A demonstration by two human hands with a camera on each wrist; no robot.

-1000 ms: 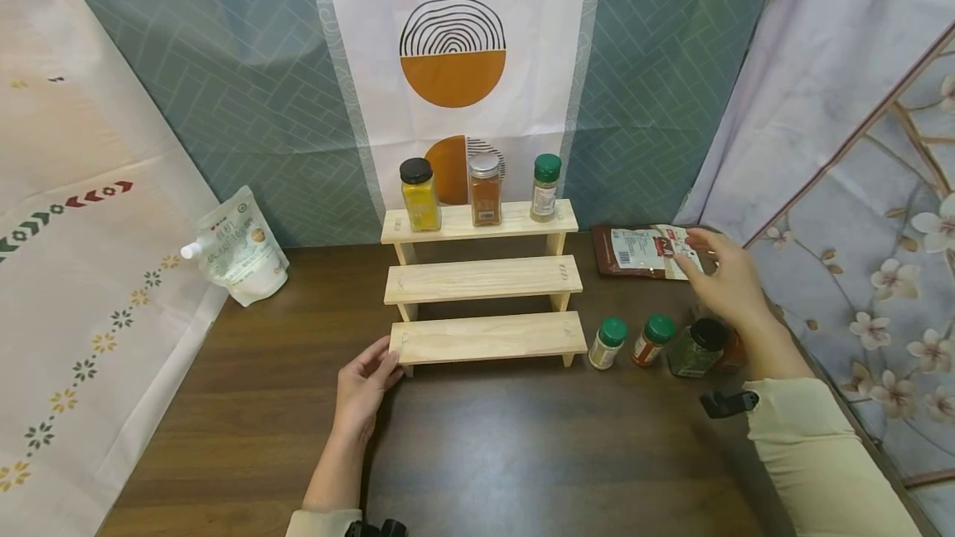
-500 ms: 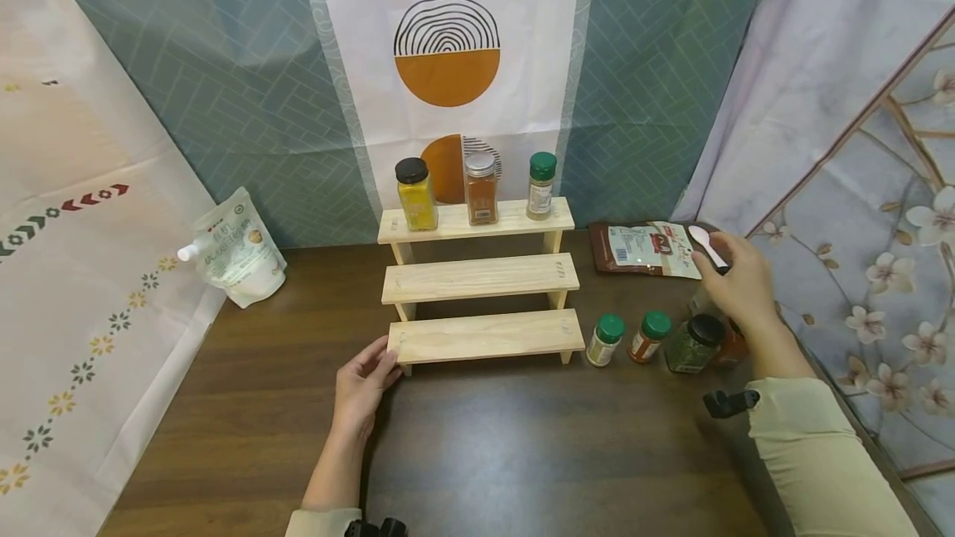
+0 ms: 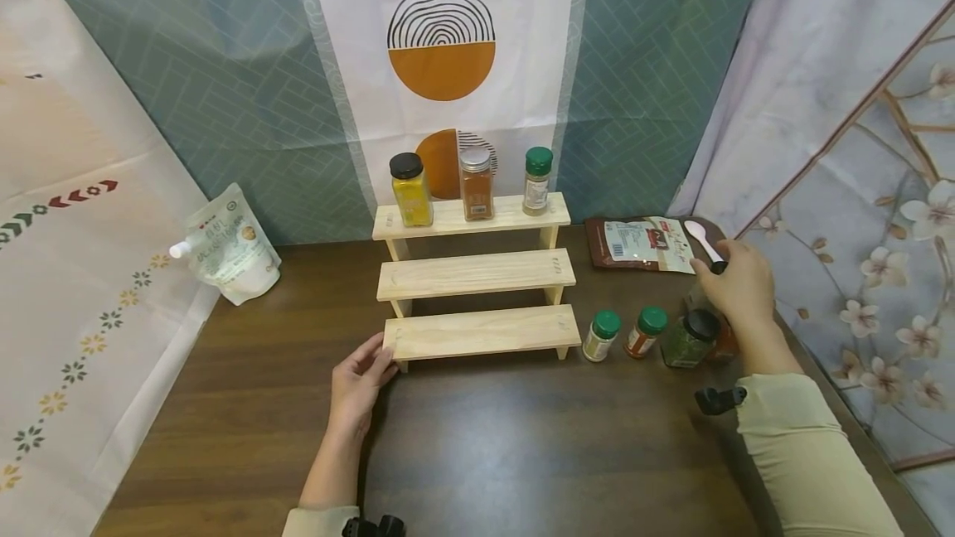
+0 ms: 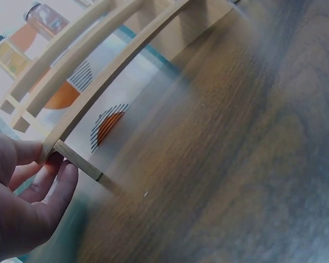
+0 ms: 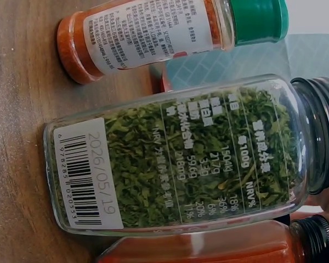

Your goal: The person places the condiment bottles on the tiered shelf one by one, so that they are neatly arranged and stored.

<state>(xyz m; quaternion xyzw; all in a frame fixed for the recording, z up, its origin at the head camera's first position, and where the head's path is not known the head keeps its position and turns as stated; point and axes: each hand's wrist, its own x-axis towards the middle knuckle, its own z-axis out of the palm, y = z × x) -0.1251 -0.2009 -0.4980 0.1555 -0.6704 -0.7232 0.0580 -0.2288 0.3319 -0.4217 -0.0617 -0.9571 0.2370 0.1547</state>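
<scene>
A pale three-tier wooden rack [image 3: 477,273] stands upright, a black-capped red-filled jar [image 5: 247,245] to its right.

Three jars [image 3: 477,193] atop the rack [image 3: 477,274], pouch [image 3: 235,249] at left, packet [image 3: 634,244] behind other jars [image 3: 640,343] at right.

The three-tier wooden rack [image 3: 477,274] is pale cream with faint grain, the small spoon [image 3: 698,232] pinkish white and black, and the flat pouch [image 3: 642,244] brown and white. Blue-green hanging cloth [image 3: 656,65] bears a paler brick-like pattern; its white central panel [image 3: 522,48] carries orange half-discs and black arcs.
</scene>
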